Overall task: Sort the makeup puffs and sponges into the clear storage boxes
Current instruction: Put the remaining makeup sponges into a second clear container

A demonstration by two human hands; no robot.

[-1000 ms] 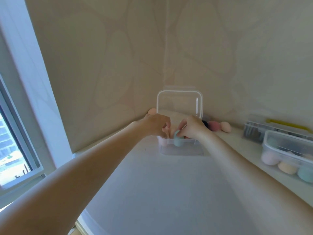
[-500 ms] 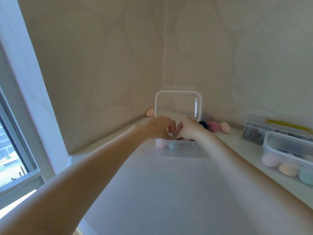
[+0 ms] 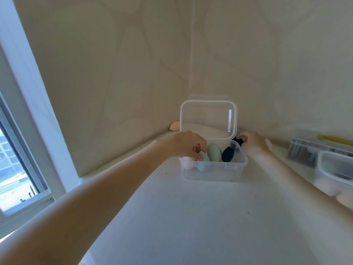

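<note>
Your left hand (image 3: pixel 186 145) dips into the clear plastic box with the open lid (image 3: pixel 214 170), fingers curled on a light blue egg-shaped sponge (image 3: pixel 203 163). A green sponge (image 3: pixel 214 152) and a black sponge (image 3: pixel 228 154) sit inside too. Your right hand (image 3: pixel 255 143) pinches another small black sponge (image 3: pixel 238 140) just behind the box.

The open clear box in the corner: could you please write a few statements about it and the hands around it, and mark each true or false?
1. The clear box has its lid standing open. True.
2. A dark sponge lies inside the box. True.
3. The left hand rests flat on the table, away from the box. False: it reaches into the box at the blue sponge.
4. The right hand grips a yellow sponge. False: its fingers hold a black sponge beside the box.
5. A peach sponge lies by the wall, outside the box. True.
</note>
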